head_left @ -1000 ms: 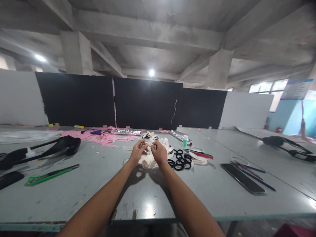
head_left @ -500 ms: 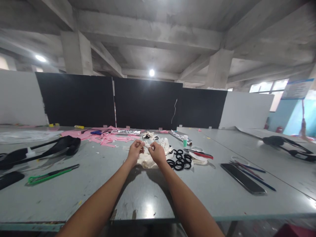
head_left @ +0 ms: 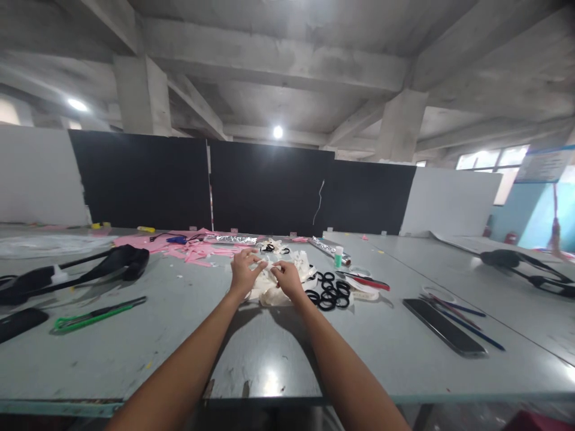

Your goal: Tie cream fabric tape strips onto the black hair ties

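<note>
l grip (head_left: 243,275) fanned wider, hold unclear | r grip (head_left: 288,279) pinching crumpled crm cloth (head_left: 273,296)

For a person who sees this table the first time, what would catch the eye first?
Probably the left hand and right hand, close together over a crumpled cream-white heap, just below the picture's centre. Right of it lies a cluster of black rings. A bright green cutter lies well to the left.

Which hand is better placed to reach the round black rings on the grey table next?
Probably the right hand: the black rings lie beside it; the left hand is farther, across crumpled cream material.
</note>
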Demonstrator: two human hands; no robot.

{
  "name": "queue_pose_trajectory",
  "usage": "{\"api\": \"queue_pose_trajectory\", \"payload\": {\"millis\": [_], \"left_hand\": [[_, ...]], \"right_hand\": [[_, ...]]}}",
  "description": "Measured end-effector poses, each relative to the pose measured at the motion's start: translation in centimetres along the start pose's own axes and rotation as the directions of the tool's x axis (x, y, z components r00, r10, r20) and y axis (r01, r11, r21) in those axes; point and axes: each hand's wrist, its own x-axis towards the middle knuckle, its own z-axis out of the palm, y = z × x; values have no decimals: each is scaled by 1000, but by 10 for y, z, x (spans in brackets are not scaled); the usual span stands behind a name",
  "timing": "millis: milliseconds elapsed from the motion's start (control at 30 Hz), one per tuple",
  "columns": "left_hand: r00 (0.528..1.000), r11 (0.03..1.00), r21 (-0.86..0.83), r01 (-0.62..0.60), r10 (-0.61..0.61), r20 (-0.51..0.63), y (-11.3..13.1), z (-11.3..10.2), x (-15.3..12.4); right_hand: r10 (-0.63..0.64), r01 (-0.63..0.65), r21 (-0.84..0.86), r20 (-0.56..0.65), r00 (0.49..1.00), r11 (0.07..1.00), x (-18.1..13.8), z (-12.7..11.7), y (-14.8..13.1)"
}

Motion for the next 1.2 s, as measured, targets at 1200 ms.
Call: {"api": "queue_pose_trajectory", "payload": {"millis": [1200], "left_hand": [[965, 953, -199, 228, -193, 179, -21, 10, -4]], "right_hand": [[5, -4, 85, -11, 1000, 996, 0, 8, 4]]}}
